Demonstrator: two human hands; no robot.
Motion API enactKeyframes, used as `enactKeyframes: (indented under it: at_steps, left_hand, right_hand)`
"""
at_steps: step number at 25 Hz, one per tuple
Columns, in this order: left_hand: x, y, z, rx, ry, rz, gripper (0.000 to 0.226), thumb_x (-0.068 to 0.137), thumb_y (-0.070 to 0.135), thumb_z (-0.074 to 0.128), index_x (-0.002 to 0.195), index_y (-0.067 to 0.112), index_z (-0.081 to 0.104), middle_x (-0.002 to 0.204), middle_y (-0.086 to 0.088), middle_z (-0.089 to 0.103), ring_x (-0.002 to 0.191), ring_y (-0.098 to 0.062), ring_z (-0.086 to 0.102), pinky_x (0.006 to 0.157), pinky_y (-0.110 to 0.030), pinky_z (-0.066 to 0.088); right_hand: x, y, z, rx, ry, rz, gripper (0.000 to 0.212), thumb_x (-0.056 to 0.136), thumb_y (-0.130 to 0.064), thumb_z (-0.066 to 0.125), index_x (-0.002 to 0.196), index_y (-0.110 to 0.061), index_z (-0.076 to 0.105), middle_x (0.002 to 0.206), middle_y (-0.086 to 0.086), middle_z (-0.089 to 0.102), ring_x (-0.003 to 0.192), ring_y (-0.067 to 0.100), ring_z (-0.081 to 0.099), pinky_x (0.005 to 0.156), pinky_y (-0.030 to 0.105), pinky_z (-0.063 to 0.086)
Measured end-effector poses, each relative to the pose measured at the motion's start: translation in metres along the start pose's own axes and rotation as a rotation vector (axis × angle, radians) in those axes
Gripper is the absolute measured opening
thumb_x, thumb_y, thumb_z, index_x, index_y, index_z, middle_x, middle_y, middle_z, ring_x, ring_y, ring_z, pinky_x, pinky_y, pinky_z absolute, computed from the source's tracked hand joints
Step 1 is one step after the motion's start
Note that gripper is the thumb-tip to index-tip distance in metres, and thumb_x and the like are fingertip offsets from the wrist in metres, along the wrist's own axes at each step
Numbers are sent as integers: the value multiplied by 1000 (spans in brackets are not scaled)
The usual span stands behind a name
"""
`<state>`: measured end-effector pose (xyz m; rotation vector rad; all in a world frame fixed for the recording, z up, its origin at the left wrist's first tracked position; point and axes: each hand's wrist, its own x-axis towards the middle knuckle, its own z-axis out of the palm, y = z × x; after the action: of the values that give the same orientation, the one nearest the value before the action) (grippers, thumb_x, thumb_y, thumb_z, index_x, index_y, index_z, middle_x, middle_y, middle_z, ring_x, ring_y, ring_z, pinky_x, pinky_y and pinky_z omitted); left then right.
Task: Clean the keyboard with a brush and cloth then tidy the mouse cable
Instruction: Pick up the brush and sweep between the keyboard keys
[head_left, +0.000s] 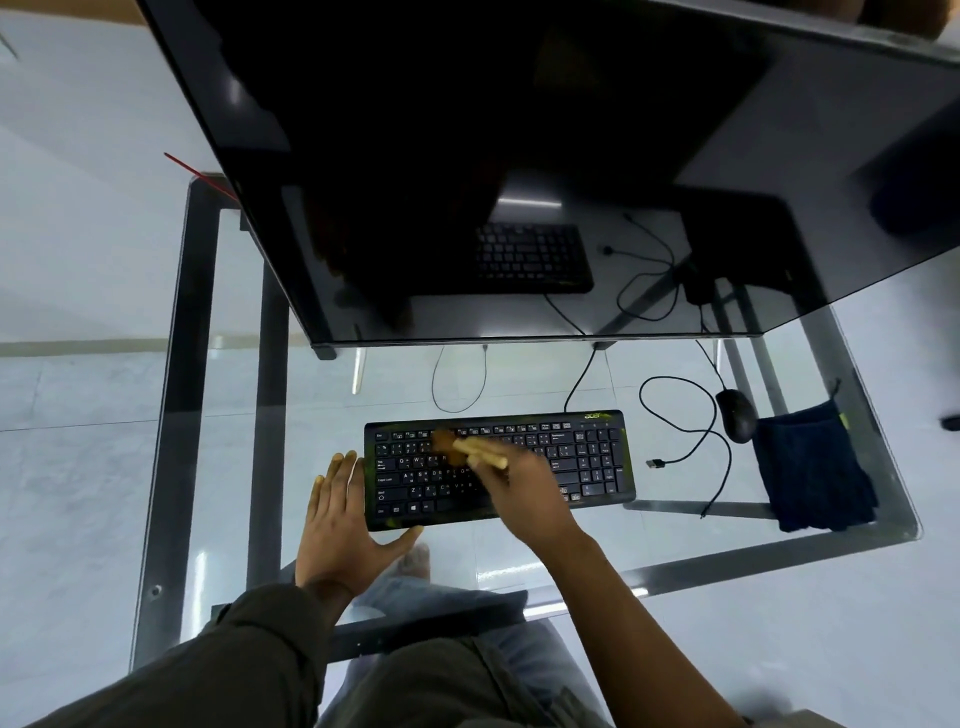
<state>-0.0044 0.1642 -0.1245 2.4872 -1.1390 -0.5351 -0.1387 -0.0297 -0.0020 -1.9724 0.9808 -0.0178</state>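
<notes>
A black keyboard (587, 462) lies on the glass desk (727, 551). My right hand (524, 493) grips a wooden-handled brush (467, 449), blurred, with its brown bristles on the upper left keys. My left hand (343, 525) rests flat with spread fingers against the keyboard's left end, thumb along its front edge. A black mouse (736, 422) sits to the right of the keyboard. Its cable (691, 447) loops loosely across the glass and ends in a free USB plug (655, 463). A dark blue cloth (810, 467) lies folded at the desk's right edge.
A large dark monitor (519, 171) leans over the back of the desk and reflects the keyboard. The keyboard's own cable (582, 379) runs back under the monitor, beside another thin loop of wire (457, 384). My legs show through the glass.
</notes>
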Motion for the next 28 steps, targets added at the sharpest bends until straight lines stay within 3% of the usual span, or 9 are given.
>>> enactKeyframes:
  at_steps: [2, 6, 10, 13, 15, 19, 21, 24, 28]
  left_hand:
    - [1, 0, 1, 6, -3, -2, 113, 71, 83, 59, 153, 12, 28, 161, -11, 30, 153, -25, 18, 125, -46, 16]
    - [0, -2, 1, 9, -6, 1, 113, 70, 83, 58, 152, 10, 31, 160, -12, 32, 153, -27, 20, 124, -49, 21]
    - [1, -1, 1, 20, -16, 0, 114, 71, 84, 56, 153, 11, 29, 161, -11, 30, 153, -26, 19, 124, -47, 19]
    - [0, -1, 1, 20, -13, -2, 115, 70, 83, 58, 153, 9, 30, 161, -12, 30, 153, -26, 19, 124, -48, 20]
    - [0, -1, 0, 14, -10, 3, 114, 70, 82, 59, 152, 9, 31, 160, -13, 32, 153, -27, 20, 123, -49, 21]
    - [-1, 0, -1, 15, -7, 1, 113, 70, 82, 60, 152, 11, 30, 161, -12, 31, 153, -27, 20, 124, -47, 18]
    - [-1, 0, -1, 9, 0, 4, 113, 70, 80, 63, 152, 10, 30, 160, -12, 32, 152, -27, 20, 124, -46, 17]
    - [-1, 1, -1, 6, 2, 8, 114, 69, 80, 64, 152, 9, 32, 160, -13, 32, 153, -26, 19, 124, -47, 18]
    - [4, -2, -4, 5, 7, 13, 113, 69, 79, 64, 152, 10, 31, 160, -13, 33, 153, -26, 20, 124, -48, 19]
  right_hand:
    - [0, 3, -7, 11, 105, 49, 30, 99, -29, 57, 128, -28, 64, 111, -7, 74, 82, 2, 68, 71, 12, 54]
    - [-10, 5, -2, -83, -305, -25, 27, 96, -34, 61, 120, -25, 70, 120, -9, 71, 97, -3, 63, 83, 7, 47]
    - [-14, 19, -2, -89, -15, 32, 28, 94, -43, 61, 113, -26, 73, 102, -9, 76, 86, 6, 69, 81, 33, 58]
    - [-26, 9, 12, -85, -152, -66, 28, 97, -42, 57, 116, -28, 71, 111, -14, 74, 88, 0, 69, 81, 20, 55]
    - [-33, 6, 17, -132, -177, -67, 25, 98, -39, 56, 113, -27, 71, 103, -10, 76, 71, 0, 65, 70, 18, 52]
    - [-32, 24, 5, -193, 169, 25, 15, 96, -30, 58, 99, -25, 72, 77, -6, 74, 49, 1, 54, 53, 21, 48]
    - [-37, 19, 9, -116, 135, -40, 19, 97, -33, 59, 106, -26, 73, 90, -10, 76, 61, 0, 63, 60, 19, 53]
    - [-44, 4, 26, -53, -114, -78, 26, 98, -34, 57, 118, -25, 72, 112, -14, 73, 84, -7, 68, 78, 8, 51]
    - [-43, 23, -1, -96, 159, 100, 15, 98, -25, 60, 101, -24, 75, 76, -16, 70, 60, -9, 61, 53, 5, 40]
